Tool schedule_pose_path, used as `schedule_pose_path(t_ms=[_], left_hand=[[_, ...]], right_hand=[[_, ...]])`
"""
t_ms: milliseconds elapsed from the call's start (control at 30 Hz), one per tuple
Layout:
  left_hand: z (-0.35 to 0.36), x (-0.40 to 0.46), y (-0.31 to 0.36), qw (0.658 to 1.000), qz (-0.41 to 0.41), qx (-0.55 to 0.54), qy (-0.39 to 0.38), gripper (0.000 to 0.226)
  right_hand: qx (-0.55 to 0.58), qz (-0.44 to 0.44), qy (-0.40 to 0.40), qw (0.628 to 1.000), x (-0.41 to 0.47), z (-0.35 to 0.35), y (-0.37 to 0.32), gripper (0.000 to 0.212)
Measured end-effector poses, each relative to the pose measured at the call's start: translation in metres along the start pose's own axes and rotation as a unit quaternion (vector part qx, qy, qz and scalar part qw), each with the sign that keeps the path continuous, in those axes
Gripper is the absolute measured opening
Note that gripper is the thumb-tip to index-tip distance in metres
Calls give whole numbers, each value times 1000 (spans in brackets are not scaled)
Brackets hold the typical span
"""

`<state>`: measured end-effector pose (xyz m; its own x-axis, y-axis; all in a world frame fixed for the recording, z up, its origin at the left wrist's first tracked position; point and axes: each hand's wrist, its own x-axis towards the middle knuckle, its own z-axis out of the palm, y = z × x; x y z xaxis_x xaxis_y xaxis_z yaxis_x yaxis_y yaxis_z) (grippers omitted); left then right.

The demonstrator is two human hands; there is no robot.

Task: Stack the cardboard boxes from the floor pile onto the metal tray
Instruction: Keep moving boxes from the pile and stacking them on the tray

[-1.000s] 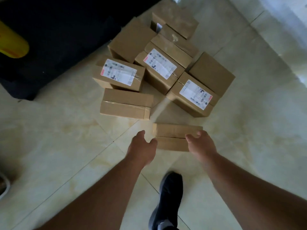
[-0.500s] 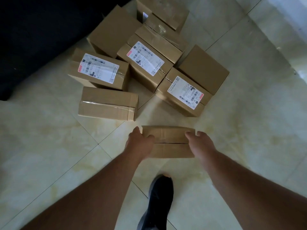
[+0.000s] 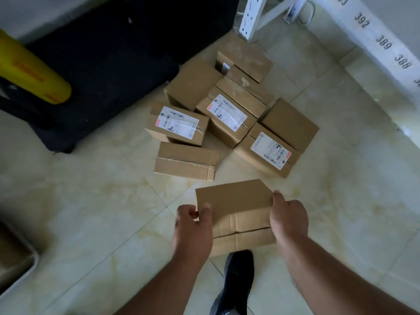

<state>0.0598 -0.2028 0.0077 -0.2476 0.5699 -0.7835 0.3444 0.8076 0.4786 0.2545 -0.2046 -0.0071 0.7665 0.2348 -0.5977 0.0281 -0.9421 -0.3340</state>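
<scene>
Two hands, left hand [image 3: 192, 228] and right hand [image 3: 288, 220], clamp opposite ends of a plain brown cardboard box [image 3: 236, 214], long axis running hand to hand, held above the pale tiled floor [image 3: 91, 212], near the floor pile [image 3: 227, 114].

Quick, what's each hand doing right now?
Left hand: holding the box by its left end.
Right hand: holding the box's right end.
</scene>
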Motion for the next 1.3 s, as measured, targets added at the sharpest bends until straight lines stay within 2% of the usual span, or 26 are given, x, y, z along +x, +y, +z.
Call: schedule_pose_path(t_ms=[167, 300, 400, 533, 700, 767, 900, 967, 1100, 1300], left_hand=[[-70, 6, -4, 999, 4, -34, -22, 77], [-129, 19, -4, 989, -32, -131, -53, 90], [-169, 30, -13, 980, -37, -181, -80, 78], [-203, 37, -31, 974, -28, -211, -82, 39], [-231, 38, -53, 971, -13, -230, -64, 36], [-240, 37, -61, 971, 6, -232, -53, 35], [-255, 33, -71, 972, 42, -224, -61, 57], [-262, 33, -74, 973, 50, -216, -63, 57], [-277, 34, -79, 972, 55, -215, -79, 54], [-290, 30, -89, 975, 47, -211, -53, 53]], right_hand=[[50, -155, 9, 987, -58, 15, -29, 39], [89, -304, -25, 948, -109, 36, -60, 31], [110, -370, -75, 920, -142, 59, -78, 18], [130, -433, -126, 883, -179, 88, -103, 20], [148, -445, -143, 871, -224, 128, -119, 5], [138, -431, -156, 878, -243, 137, -124, 13], [123, -428, -167, 879, -262, 153, -134, 29], [127, -422, -168, 882, -267, 161, -135, 36], [101, -382, -195, 898, -274, 168, -129, 70], [53, -331, -236, 912, -286, 179, -108, 63]])
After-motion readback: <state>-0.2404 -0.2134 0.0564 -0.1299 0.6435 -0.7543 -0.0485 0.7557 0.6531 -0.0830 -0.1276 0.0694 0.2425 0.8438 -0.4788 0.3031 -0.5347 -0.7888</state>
